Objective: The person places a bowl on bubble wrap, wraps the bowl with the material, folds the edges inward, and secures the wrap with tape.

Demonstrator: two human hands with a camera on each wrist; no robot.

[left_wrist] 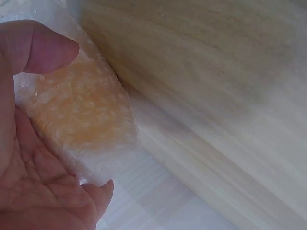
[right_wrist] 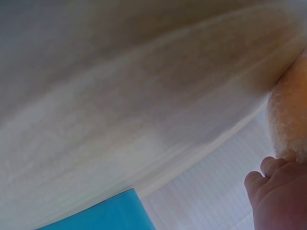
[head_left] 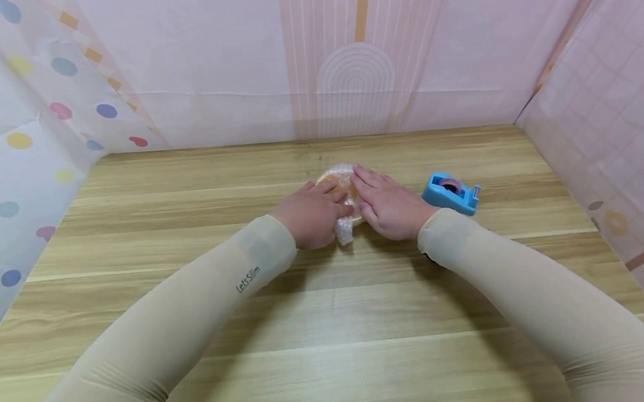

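A roundish orange thing wrapped in clear bubble wrap [head_left: 343, 175] rests on the wooden table between both hands. Through the wrap its exact kind does not show. My left hand [head_left: 314, 216] holds its left side, and a loose tail of wrap hangs toward me beside the fingers. In the left wrist view, the thumb [left_wrist: 53, 50] lies over the wrapped thing [left_wrist: 91, 110], with a fingertip at its far edge. My right hand [head_left: 387, 202] rests on the right side, its fingers extended against the wrap. The right wrist view shows only part of that hand [right_wrist: 283, 196] touching the wrap.
A blue tape dispenser [head_left: 449, 194] with a roll in it stands just right of my right hand. The wooden table [head_left: 332, 326] meets patterned sheets at the back [head_left: 224, 108], left and right.
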